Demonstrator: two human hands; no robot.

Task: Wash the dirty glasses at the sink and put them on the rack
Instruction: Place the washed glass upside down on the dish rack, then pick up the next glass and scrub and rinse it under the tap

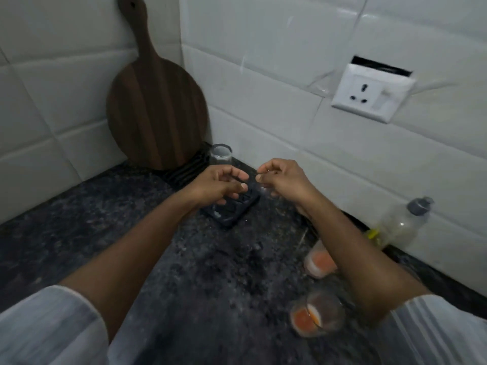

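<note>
My left hand hovers over a black rack on the dark counter, fingers curled and apart, with nothing in them. Beside it, my right hand pinches what looks like a faint, blurred clear glass just above the rack's right edge. Another clear glass stands at the back of the rack, near the wall. Two glasses with orange residue, one and the other, stand on the counter under my right forearm.
A round wooden cutting board leans in the tiled corner behind the rack. A plastic bottle with a grey cap stands by the right wall, below a white wall socket. The speckled counter stretches to the left.
</note>
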